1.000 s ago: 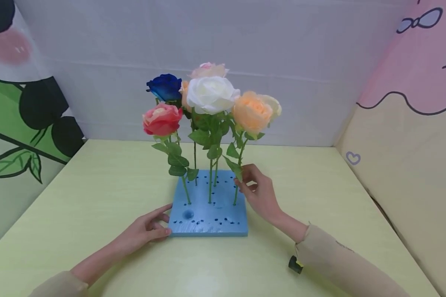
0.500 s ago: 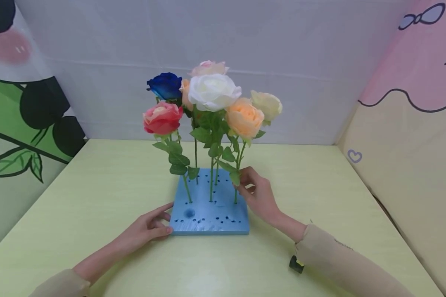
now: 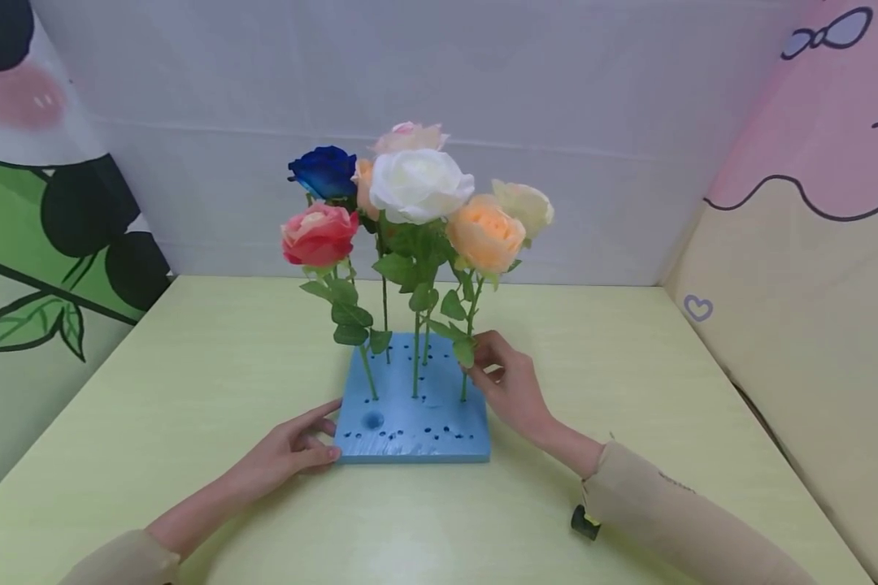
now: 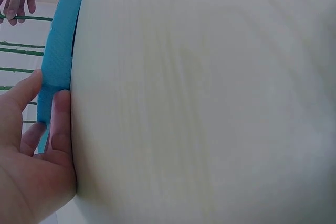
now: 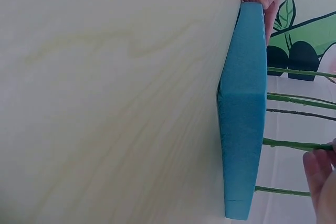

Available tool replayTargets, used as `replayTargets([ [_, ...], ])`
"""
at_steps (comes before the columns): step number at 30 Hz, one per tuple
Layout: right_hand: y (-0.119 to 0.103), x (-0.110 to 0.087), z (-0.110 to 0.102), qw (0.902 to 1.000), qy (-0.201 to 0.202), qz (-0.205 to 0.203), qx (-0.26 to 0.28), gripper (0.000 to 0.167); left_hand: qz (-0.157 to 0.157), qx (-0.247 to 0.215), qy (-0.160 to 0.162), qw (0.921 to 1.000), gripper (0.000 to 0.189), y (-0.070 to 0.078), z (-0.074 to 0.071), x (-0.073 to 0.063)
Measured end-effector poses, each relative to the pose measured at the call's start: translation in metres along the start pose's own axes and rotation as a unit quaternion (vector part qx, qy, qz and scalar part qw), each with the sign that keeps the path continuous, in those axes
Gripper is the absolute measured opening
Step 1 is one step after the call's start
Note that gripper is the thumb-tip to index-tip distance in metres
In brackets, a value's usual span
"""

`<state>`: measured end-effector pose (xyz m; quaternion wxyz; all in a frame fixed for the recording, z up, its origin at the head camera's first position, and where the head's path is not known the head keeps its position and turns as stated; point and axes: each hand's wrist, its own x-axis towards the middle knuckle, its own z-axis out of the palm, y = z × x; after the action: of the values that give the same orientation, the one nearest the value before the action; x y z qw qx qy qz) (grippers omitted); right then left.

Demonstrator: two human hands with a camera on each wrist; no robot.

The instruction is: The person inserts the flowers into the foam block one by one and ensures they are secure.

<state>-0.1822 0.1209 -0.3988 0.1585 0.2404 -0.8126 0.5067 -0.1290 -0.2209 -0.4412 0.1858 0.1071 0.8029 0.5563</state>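
A blue foam board (image 3: 410, 447), dotted with holes, lies on the table with several artificial roses upright in it. At its front left corner, my left hand (image 3: 285, 455) grips the edge between thumb and fingers. My right hand (image 3: 512, 386) pinches the green stem of the peach rose (image 3: 486, 234) at the board's right side; that stem's lower end stands in the board. Beside it is a white rose (image 3: 420, 185), with a cream rose (image 3: 527, 207) partly behind the peach one. A coral-pink rose (image 3: 319, 234) and a blue rose (image 3: 324, 171) stand at the left.
Behind the white rose, a pale pink rose (image 3: 410, 137) and another peach rose (image 3: 363, 187) are partly hidden. The pale table (image 3: 190, 390) meets a plain back sheet (image 3: 593, 162) and printed side panels (image 3: 797, 268). A small black device (image 3: 585, 522) hangs below the right sleeve.
The peach rose's head has shifted left, uncovering more of the cream rose behind it, and then settled slightly back right. My right hand moved little; my left hand stays at the board's corner.
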Motion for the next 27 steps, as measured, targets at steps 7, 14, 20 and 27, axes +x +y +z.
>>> replayTargets([
  [7, 0.0003, -0.0006, 0.0007, 1.0, -0.002, 0.001, 0.003, 0.023, -0.013, 0.005, 0.005, 0.9999, 0.079, -0.0011, -0.0001, -0.0002],
  [14, 0.0014, 0.0002, 0.0006, 1.0, 0.002, 0.002, -0.002, 0.022, 0.0, -0.008, -0.003, 1.0, 0.08, 0.0001, -0.0007, 0.0005],
  [20, 0.0022, -0.001, 0.0013, 0.9999, 0.002, 0.011, 0.008, 0.019, -0.003, -0.001, 0.001, 1.0, 0.08, 0.0, -0.0003, 0.0002],
  [27, 0.0006, -0.0016, 0.0004, 0.9998, 0.006, 0.017, 0.004, 0.018, -0.006, 0.002, 0.002, 1.0, 0.079, 0.0, 0.0001, 0.0002],
])
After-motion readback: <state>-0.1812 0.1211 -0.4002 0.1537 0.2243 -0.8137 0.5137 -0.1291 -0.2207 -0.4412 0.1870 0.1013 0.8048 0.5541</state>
